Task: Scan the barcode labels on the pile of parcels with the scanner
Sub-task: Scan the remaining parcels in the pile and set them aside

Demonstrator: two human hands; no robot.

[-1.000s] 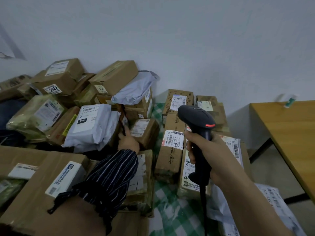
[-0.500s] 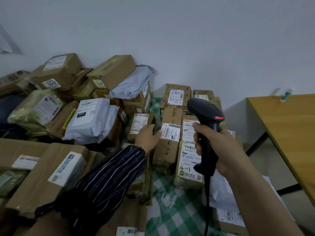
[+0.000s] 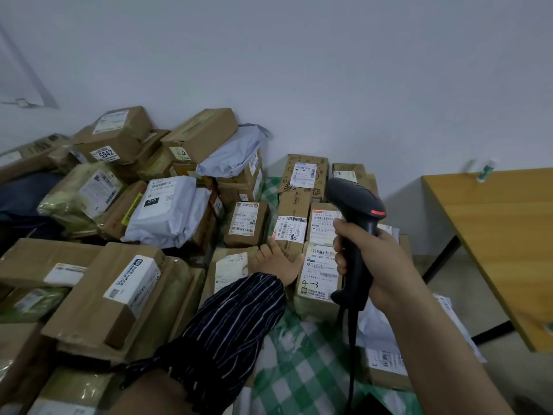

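Now, with right hand (image 3: 377,259) wrapped round the scanner (image 3: 356,202) handle and left hand (image 3: 279,262) spread flat, steady the stiff, probably light box (image 3: 292,205) by its side.

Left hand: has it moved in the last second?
Yes. The left hand went right, from beside the white bag to the tall box next to the 4-3 box.

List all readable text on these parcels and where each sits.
"5942": sticker on the brown box at back left.
"010": black patch on the white mailer bag.
"4-3": handwritten on the label of the carton behind the scanner.
"502-602-12": same label, the rest cut off by the right hand.
Other labels: too small or blurred.
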